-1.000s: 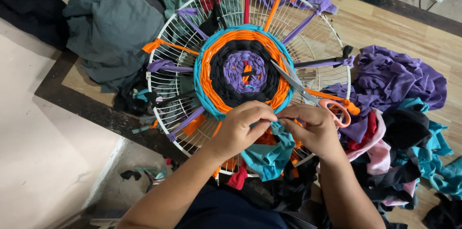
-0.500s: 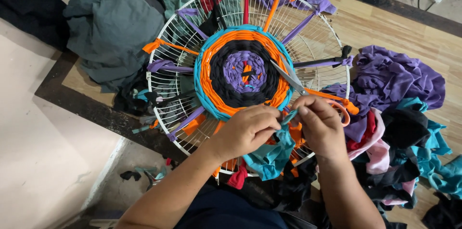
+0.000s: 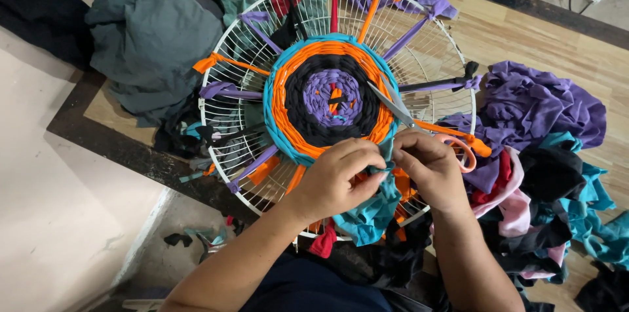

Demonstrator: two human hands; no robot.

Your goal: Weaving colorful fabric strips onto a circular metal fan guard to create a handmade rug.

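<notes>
L hand point(image 3: 337, 177) + R hand point(image 3: 426, 168) both pinch teal strip point(image 3: 373, 210) at near edge of rug point(image 3: 331, 99) on grille point(image 3: 242, 115). Scissors point(image 3: 419, 125) under R hand. Strip soft, light, stretchy; prob best gripped near end.

A gray-green cloth heap point(image 3: 147, 43) lies on the wooden table point(image 3: 524, 37). A purple heap point(image 3: 544, 102) sits beside pink cloth point(image 3: 517, 210) and black cloth point(image 3: 547, 171). Scraps point(image 3: 196, 238) lie on the floor point(image 3: 52, 220).

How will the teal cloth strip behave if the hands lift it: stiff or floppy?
Probably floppy: the teal cloth strip sags in folds below both hands, left hand and right hand. Likely light too, since fingertips alone pinch it. It looks soft, unlikely to slip.
</notes>
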